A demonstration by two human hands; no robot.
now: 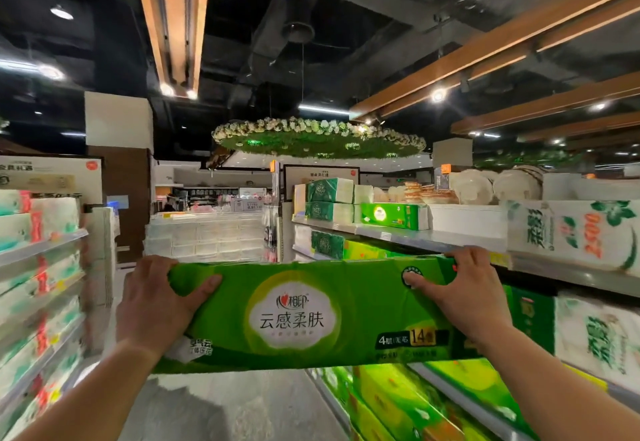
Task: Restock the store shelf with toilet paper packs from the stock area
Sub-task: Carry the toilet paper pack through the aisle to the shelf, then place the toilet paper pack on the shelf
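A person stands in a store aisle holding a long green pack [311, 312] of toilet paper level at chest height, printed face toward the camera. The left hand [157, 302] grips the pack's left end, thumb on the front and fingers wrapped behind; the right hand [460, 296] grips the right end the same way, fingers curled over the top edge. The pack is in the air, not yet on any shelf, and its right end sits close to the shelf [450, 238] on the right, where similar green packs [394, 215] are already stacked. The soft plastic wrap could slip or tear under the thumbs, since only the ends are held. Swinging the long pack sideways might knock the stacked packs or catch the shelf edge.
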